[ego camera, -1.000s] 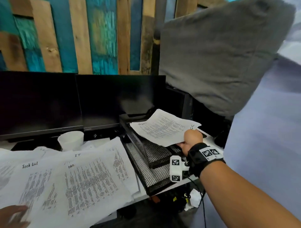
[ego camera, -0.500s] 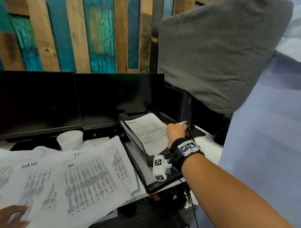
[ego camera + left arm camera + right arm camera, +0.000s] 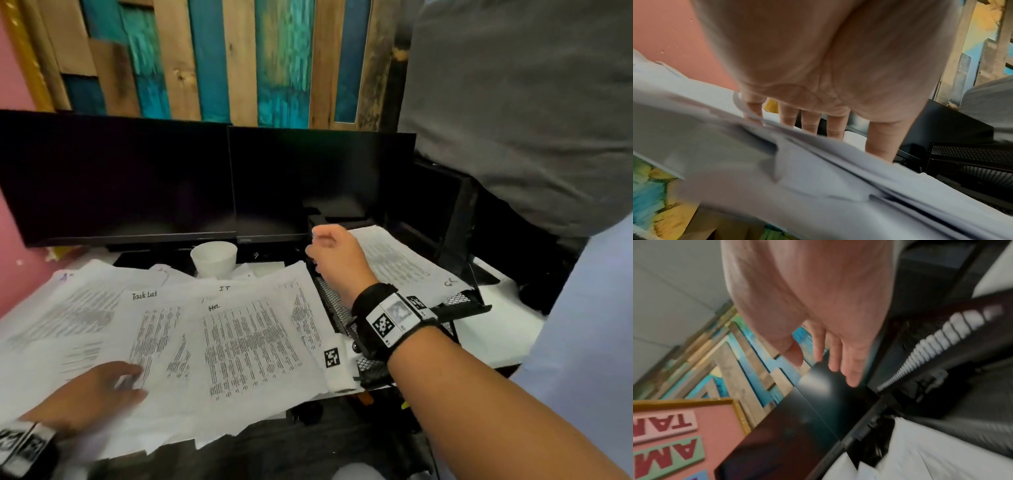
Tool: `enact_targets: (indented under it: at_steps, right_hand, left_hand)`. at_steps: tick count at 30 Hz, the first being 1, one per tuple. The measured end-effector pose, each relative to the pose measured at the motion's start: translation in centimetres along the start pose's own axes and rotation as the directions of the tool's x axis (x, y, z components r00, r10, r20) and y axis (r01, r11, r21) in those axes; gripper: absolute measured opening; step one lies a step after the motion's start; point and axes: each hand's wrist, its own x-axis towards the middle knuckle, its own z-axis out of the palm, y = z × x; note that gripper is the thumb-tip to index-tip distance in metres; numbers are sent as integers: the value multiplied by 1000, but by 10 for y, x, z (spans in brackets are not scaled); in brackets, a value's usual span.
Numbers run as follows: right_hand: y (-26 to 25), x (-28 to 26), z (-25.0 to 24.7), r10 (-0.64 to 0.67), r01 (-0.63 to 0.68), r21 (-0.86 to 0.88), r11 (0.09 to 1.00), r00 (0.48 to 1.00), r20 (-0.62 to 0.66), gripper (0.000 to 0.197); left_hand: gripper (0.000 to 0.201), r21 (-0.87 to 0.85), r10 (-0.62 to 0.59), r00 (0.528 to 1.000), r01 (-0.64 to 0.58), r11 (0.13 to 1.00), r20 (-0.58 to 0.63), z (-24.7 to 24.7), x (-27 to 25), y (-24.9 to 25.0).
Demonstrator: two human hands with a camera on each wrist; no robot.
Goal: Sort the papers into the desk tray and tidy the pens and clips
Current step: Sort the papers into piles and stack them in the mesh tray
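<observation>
Several printed papers (image 3: 239,335) lie spread and overlapping across the desk's left and middle. To their right stands the black mesh desk tray (image 3: 459,301), and one printed sheet (image 3: 397,260) lies flat on its top tier. My right hand (image 3: 329,250) hovers over the tray's left edge, empty; in the right wrist view the right hand (image 3: 830,356) shows relaxed fingers holding nothing. At the lower left my left hand (image 3: 102,387) rests flat on the papers. In the left wrist view its straight fingers (image 3: 809,120) press the paper pile (image 3: 818,186). No pens or clips show.
Two dark monitors (image 3: 120,181) (image 3: 322,178) stand along the back, with a white cup (image 3: 214,257) in front of them. A black computer case (image 3: 442,205) sits behind the tray. Grey fabric (image 3: 513,120) hangs at the upper right. A pink board (image 3: 13,205) borders the left.
My right hand slid the sheet onto the tray's top tier, let it go and drew back to the left. The left hand moved further onto the papers.
</observation>
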Motion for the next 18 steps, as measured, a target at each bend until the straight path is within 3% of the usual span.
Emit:
enact_targets:
  at_steps: [1, 3, 5, 9, 14, 16, 18]
  right_hand:
    - [10, 1, 11, 95, -90, -57, 994, 991, 92, 43]
    - [35, 2, 32, 260, -210, -234, 949, 943, 208, 56]
    - [57, 2, 48, 342, -213, -439, 873, 909, 239, 65]
    - [79, 0, 67, 410, -158, -671, 725, 881, 235, 61]
    - [95, 5, 82, 448, -128, -816, 564, 877, 172, 81]
    - [102, 6, 87, 463, -131, -835, 534, 872, 160, 91]
    - [108, 7, 90, 456, -155, -822, 549, 879, 139, 85]
  left_hand:
    - [38, -1, -46, 998, 46, 999, 37, -5, -9, 14]
    - [47, 17, -116, 993, 116, 993, 32, -12, -15, 18]
    - [53, 32, -145, 989, 144, 989, 18, -11, -11, 24]
    - [52, 15, -183, 982, 183, 983, 37, -19, -20, 43]
    - [53, 57, -230, 969, 226, 972, 86, -25, -22, 49]
    - [58, 81, -249, 967, 244, 966, 59, -26, -26, 54]
    - [60, 65, -274, 960, 271, 960, 52, -26, -27, 57]
